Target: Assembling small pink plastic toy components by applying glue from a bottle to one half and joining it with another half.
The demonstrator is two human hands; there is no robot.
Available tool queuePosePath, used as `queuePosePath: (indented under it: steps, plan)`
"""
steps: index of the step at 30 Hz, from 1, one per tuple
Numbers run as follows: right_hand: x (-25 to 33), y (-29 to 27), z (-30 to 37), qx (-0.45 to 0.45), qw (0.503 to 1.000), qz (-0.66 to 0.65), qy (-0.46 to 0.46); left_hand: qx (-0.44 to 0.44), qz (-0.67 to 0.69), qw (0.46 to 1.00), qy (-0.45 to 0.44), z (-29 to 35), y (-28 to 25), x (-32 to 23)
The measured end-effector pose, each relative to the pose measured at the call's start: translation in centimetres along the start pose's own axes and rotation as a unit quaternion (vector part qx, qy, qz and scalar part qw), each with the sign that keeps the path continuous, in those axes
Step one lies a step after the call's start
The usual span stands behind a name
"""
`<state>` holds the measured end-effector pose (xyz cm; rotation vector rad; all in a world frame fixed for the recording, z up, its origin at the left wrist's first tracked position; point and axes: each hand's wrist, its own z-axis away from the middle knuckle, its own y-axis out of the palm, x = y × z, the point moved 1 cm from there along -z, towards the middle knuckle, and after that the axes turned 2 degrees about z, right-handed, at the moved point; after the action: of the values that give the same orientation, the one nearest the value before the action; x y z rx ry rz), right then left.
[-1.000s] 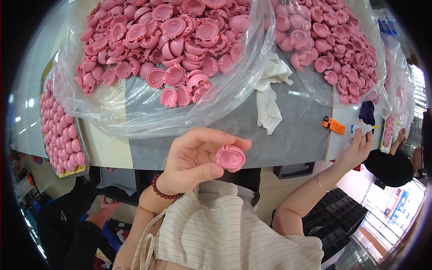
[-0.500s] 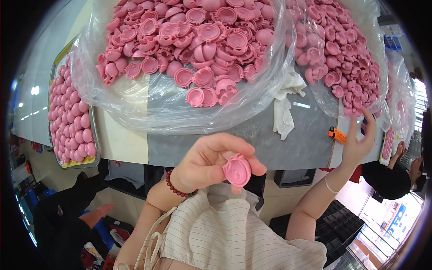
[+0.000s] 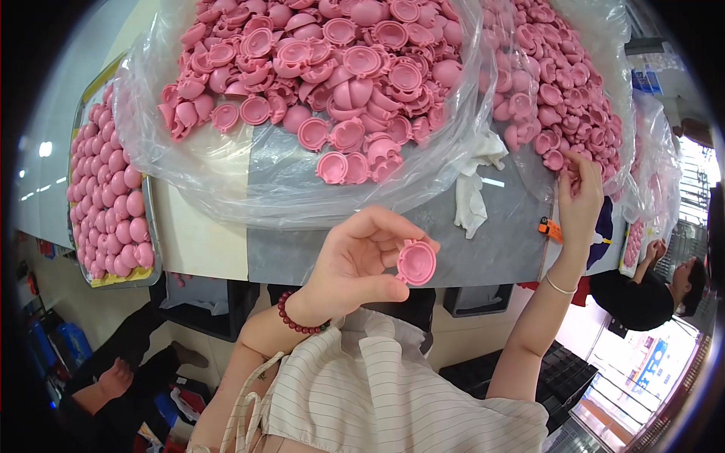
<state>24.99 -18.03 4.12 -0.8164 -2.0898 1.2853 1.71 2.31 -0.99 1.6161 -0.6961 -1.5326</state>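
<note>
Between thumb and fingers, my left hand (image 3: 359, 260) holds a round pink plastic half shell (image 3: 417, 262), its hollow side facing me and small tabs on its rim. Farther right, my right hand (image 3: 580, 192) has its fingers curled in at the near edge of a second heap of pink half shells (image 3: 578, 98). Something pink shows between those fingers, apparently a half shell, though mostly hidden. A large heap of similar half shells (image 3: 362, 60) lies ahead on a clear plastic bag (image 3: 302, 204).
At the left, a tray (image 3: 155, 257) holds many pink balls (image 3: 113, 189). A white cloth (image 3: 471, 204) and an orange object (image 3: 550, 229) lie on the grey table (image 3: 340, 253). Other people sit at the left and far right. Dark bins (image 3: 476, 300) stand below the table edge.
My right hand has drawn left and its spread fingers have curled in. My left hand has turned the half shell slightly and moved it a little right and up.
</note>
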Motion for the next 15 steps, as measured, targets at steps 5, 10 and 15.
queuePosePath:
  steps: [5, 10, 15]
  plan:
    - [0.5, -0.8, 1.6, -0.071, 0.977, -0.19, 0.063, -0.005, -0.018, 1.0, 0.005, -0.3, 0.4, -0.1]
    - [4.2, -1.1, 5.1, 0.089, 0.835, -0.532, 0.111, 0.003, -0.01, 0.995, -0.096, -0.2, 0.5, -0.2]
    - [5.8, 0.6, 6.5, 0.158, 0.807, -0.546, 0.161, 0.007, -0.004, 0.994, -0.106, -0.3, 0.8, -0.2]
